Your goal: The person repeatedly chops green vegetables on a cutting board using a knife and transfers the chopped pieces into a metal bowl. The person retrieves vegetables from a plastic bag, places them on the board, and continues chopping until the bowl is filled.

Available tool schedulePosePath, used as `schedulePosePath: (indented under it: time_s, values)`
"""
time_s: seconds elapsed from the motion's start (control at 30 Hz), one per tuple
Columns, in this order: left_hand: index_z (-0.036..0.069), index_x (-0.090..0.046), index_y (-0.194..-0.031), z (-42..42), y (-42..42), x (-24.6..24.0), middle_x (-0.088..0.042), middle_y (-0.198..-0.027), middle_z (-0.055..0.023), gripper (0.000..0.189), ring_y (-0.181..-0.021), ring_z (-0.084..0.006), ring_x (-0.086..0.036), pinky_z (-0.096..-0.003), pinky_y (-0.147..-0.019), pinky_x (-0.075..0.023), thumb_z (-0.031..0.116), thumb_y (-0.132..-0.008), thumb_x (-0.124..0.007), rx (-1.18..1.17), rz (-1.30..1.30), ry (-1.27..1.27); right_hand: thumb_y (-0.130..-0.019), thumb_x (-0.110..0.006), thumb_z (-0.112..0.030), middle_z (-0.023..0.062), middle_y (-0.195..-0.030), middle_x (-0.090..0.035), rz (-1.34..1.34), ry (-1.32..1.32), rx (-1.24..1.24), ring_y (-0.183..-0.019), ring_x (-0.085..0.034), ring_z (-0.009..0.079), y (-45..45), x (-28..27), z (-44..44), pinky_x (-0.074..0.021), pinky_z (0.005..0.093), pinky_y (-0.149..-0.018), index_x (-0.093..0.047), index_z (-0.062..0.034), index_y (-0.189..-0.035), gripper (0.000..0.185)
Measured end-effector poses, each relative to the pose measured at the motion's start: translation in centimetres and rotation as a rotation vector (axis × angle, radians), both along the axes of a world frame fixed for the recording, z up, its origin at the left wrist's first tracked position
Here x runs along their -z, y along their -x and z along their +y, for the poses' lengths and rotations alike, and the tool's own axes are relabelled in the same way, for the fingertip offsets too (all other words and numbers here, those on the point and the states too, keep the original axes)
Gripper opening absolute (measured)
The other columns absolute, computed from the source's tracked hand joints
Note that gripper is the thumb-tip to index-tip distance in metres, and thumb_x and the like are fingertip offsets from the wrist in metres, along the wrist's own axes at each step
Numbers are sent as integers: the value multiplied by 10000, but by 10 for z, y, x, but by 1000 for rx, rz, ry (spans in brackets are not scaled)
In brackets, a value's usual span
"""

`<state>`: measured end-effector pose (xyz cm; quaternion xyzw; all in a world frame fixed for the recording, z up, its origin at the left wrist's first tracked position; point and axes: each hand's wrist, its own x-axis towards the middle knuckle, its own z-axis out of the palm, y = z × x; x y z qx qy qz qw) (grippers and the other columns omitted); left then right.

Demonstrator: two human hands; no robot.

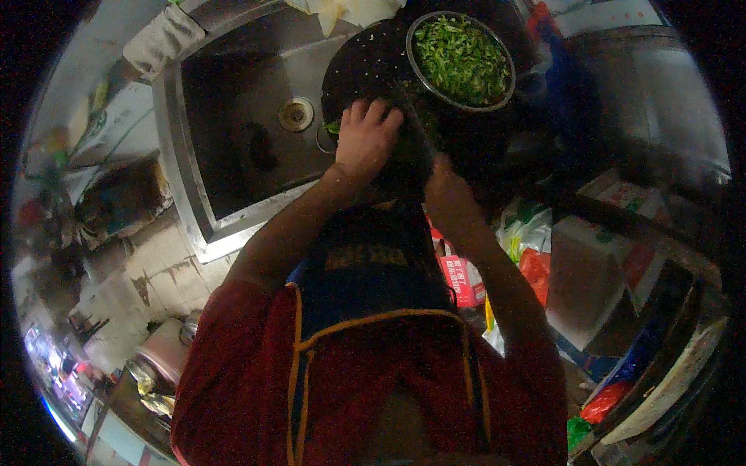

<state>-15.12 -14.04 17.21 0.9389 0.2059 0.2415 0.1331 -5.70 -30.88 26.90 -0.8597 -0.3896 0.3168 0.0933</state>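
Note:
My left hand (pixel 370 133) lies with curled fingers on dark green vegetables at the near part of a round, dark chopping board (pixel 361 64). A bit of leaf (pixel 331 127) shows at the board's left edge. My right hand (pixel 451 189) grips the handle of a kitchen knife (pixel 418 119), whose blade points away from me, just right of my left fingers. Small pale bits are scattered on the far part of the board. A round metal bowl (pixel 411 65) full of chopped green vegetables (pixel 460 61) stands at the board's right. Shadow hides most of what lies under my left palm.
A steel sink (pixel 233 116) with a drain (pixel 295 114) adjoins the board on the left. A grey cloth (pixel 163 43) hangs over its far left corner. Plastic bags (pixel 533 268) and a cardboard box (pixel 588 279) are low at the right. A large metal container (pixel 653 87) stands at far right.

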Motion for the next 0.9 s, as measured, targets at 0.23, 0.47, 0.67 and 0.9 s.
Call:
schedulePosePath:
  time_s: [0.23,0.47,0.67,0.9]
  values:
    - [163,-639,-1066,0,-1,-5,-589,-1096,-96,273,-1031,-341,-546,-463,-846,-468,156,-794,-669,-18,-63,-19,-959,-490,-91,384,-989,-638,32,-269,9,-952,-615,570,-19,24,8,-495,637,-789,-423,29,-1242,315]
    - [144,-648,-1003,0,-3,-1,-596,-1075,-86,232,-1011,-342,-554,-463,-817,-470,130,-772,-674,-33,-101,2,-983,-452,-127,383,-1009,-642,-108,-385,-143,-983,-619,568,-5,4,24,-503,612,-839,-461,17,-1248,301]
    - [126,-648,-1021,2,-1,3,-603,-1110,-102,262,-1015,-357,-551,-477,-838,-473,104,-761,-669,-25,-157,-45,-980,-432,-114,362,-1010,-648,186,-91,120,-953,-632,549,-4,-16,12,-495,608,-850,-458,25,-1247,302]
    - [117,-652,-1042,3,-2,3,-600,-1115,-114,279,-1071,-375,-543,-475,-890,-472,71,-767,-646,-10,-148,23,-945,-541,-90,302,-944,-672,-17,-263,-39,-869,-667,505,-6,0,37,-538,569,-732,-464,30,-1237,325]
